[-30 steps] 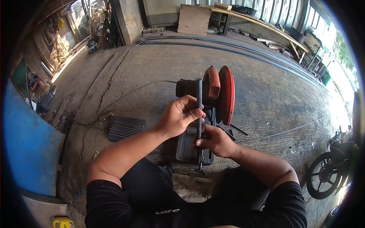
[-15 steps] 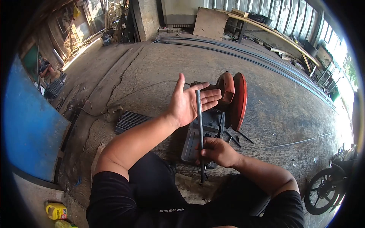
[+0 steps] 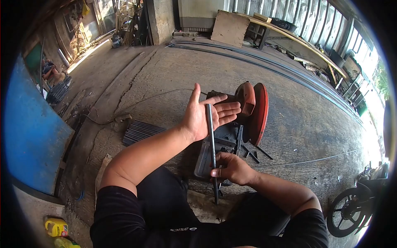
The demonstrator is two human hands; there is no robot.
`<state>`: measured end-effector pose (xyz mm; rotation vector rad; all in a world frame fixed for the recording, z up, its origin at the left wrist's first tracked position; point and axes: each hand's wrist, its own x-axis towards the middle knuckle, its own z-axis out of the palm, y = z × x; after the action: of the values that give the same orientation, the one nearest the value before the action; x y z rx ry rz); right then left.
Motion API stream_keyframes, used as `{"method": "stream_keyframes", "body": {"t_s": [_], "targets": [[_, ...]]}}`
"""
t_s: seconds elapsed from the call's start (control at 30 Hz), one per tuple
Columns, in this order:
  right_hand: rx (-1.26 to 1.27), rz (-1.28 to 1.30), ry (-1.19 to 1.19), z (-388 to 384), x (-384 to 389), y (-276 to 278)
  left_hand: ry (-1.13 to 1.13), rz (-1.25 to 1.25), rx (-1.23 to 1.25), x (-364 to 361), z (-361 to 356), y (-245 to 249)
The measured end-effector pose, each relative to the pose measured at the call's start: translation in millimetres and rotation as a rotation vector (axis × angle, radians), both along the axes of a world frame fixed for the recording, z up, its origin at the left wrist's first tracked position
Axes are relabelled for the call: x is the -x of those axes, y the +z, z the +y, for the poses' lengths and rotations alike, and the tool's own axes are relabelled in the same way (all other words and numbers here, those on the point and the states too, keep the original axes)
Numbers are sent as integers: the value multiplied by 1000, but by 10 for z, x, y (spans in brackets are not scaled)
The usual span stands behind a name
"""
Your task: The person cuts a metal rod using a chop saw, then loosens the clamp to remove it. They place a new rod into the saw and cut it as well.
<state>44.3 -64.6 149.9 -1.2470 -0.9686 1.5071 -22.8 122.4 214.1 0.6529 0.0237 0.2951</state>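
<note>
My right hand (image 3: 235, 168) is closed around the lower part of a dark metal rod (image 3: 212, 144), which stands nearly upright in view. The rod's upper end lies in front of the palm of my left hand (image 3: 206, 113), whose fingers are spread; whether it touches the palm I cannot tell. Behind both hands is a cut-off machine with a red disc guard (image 3: 259, 113) and a dark base (image 3: 202, 159), partly hidden by my hands. A bundle of cut rods (image 3: 140, 133) lies on the floor to the left of the base.
Short offcuts (image 3: 251, 154) lie right of the machine. Long metal bars (image 3: 264, 62) stretch across the floor behind it. A blue panel (image 3: 33, 132) stands at left, a motorcycle wheel (image 3: 346, 213) at lower right, a yellow container (image 3: 56, 227) at lower left. Part of a person (image 3: 51, 72) shows far left.
The rod's upper end has shifted left and slightly down, from before the fingers to before the palm. My right hand has moved slightly left with it. The view has shifted a little.
</note>
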Motion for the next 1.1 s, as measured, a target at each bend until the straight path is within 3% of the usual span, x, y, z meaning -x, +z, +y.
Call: {"method": "stream_keyframes", "body": {"t_s": [0.17,0.23,0.33,0.4,0.47,0.5,0.57,0.63,0.67,0.7,0.77,0.83,0.9,1.1], "targets": [[-71,-38,5,10,-12,-110,20,16,-5,12,-12,-8],[24,4,0,2,-25,-45,13,13,-6,16,11,-38],[-50,8,-70,-12,-89,132,-40,18,-70,-2,124,-148],[-86,-27,-90,-34,-203,339,58,167,-218,-41,202,-247],[-144,-6,-119,-46,-333,412,445,403,-420,-76,180,-312],[-164,51,-133,-52,-390,398,610,457,-711,-55,213,-342],[-181,79,-156,-65,-468,350,768,117,-1163,-39,276,-399],[-162,402,-136,-74,-507,321,512,-110,-1625,124,172,-63],[-124,438,-147,-83,-528,325,433,-187,-1772,140,71,5],[-125,443,-149,-92,-560,318,289,-241,-1809,116,15,-37],[15,533,-160,-104,-607,292,295,-349,-1993,72,-75,-160],[30,490,-214,-100,-589,254,206,-287,-1931,46,-68,-195],[21,659,-217,-85,-634,194,114,-237,-1870,29,-77,-199],[5,524,-227,-48,-624,184,263,-186,-1736,-11,-126,-287]]}}
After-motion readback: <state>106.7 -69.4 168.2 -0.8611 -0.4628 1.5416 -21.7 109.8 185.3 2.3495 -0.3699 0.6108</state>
